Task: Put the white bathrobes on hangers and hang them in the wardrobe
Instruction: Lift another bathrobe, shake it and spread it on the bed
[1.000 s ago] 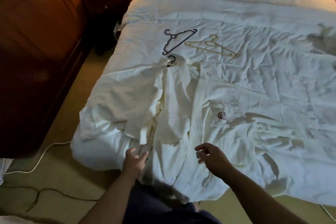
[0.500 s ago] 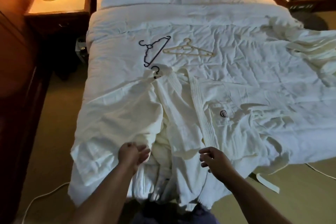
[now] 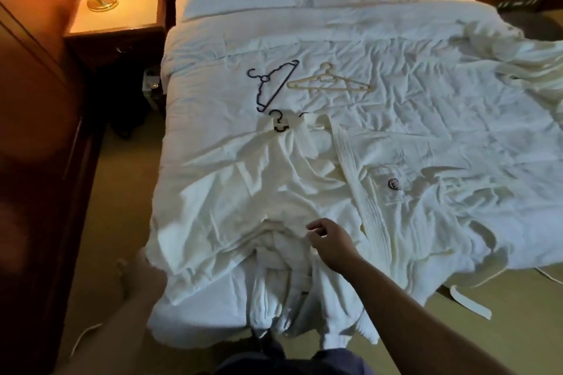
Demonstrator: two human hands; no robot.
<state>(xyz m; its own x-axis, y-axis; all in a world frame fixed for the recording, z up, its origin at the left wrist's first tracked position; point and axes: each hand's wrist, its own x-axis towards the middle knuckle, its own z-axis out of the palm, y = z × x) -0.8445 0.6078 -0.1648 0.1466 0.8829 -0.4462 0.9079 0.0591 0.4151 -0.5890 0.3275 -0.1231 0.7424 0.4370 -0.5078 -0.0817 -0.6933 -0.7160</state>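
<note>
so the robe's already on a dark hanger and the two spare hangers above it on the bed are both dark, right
Not both. The head view shows one spare dark plastic hanger and one cream plastic hanger. The white bathrobe is indeed on a dark hanger, whose hook shows at its collar.

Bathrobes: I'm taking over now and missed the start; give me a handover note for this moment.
Left hand: blurred at the bathrobe's left edge, grip unclear.
Right hand: fingers curled on it, grip unclear.
Bathrobe lies on the bed, hanger hook showing at its collar.
Black hanger and beige hanger lie spare beyond.
Left: hang it; then the crumpled cloth far right, likely another robe.
</note>
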